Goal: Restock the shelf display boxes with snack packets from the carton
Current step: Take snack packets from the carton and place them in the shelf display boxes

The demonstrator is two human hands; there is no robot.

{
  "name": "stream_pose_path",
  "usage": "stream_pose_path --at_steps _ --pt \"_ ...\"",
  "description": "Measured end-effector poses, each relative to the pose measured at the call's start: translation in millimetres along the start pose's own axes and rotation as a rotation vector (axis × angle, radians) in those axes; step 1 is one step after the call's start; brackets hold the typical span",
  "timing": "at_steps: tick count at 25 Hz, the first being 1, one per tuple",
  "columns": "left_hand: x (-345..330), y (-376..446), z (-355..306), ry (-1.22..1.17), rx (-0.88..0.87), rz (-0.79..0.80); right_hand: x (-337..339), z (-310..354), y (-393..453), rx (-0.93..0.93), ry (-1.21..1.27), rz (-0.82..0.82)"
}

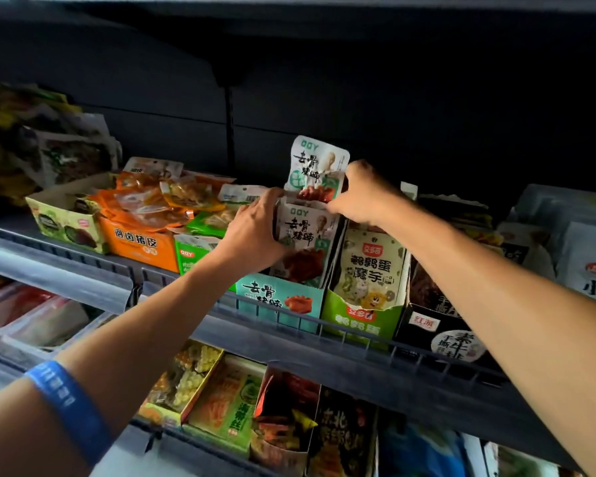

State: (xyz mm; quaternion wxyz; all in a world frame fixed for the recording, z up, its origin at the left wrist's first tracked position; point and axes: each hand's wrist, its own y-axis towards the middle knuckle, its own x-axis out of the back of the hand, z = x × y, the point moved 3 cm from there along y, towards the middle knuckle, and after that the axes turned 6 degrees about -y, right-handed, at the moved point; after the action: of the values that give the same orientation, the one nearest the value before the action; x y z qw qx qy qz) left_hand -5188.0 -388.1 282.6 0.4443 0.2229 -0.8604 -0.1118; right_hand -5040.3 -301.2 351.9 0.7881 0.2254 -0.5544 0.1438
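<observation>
A teal display box [276,297] stands on the upper shelf and holds white snack packets [301,246] standing upright. My left hand [255,228] grips the left side of this stack of packets. One more white packet [315,165] sticks up behind the stack, and my right hand [360,197] pinches its lower right part. The carton is out of view.
A green display box [358,316] and a black box [441,333] stand to the right of the teal one. An orange box [135,241] with loose packets lies to the left. A wire rail [324,330] edges the shelf. More snack boxes [227,404] fill the shelf below.
</observation>
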Motion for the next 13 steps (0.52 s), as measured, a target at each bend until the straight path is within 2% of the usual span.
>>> stream_pose_path --at_steps 2,4,8,10,12,13 --pt "-5 -2 1 0.086 -0.011 0.006 3 -2 2 0.020 0.079 0.080" --pt "-6 -4 2 0.110 -0.021 -0.004 3 -3 3 0.060 0.239 0.085" --pt "-3 -6 1 0.083 -0.037 -0.083 -6 -7 3 0.158 0.031 -0.085" --pt "-4 -6 -1 0.156 -0.029 -0.089 -13 -6 -2 0.232 -0.072 -0.174" --pt "-3 -5 -3 0.246 -0.063 -0.089 -14 -7 -10 0.245 -0.100 -0.314" --pt "-1 -4 -4 0.282 -0.098 -0.099 -14 -8 -12 0.245 -0.120 -0.336"
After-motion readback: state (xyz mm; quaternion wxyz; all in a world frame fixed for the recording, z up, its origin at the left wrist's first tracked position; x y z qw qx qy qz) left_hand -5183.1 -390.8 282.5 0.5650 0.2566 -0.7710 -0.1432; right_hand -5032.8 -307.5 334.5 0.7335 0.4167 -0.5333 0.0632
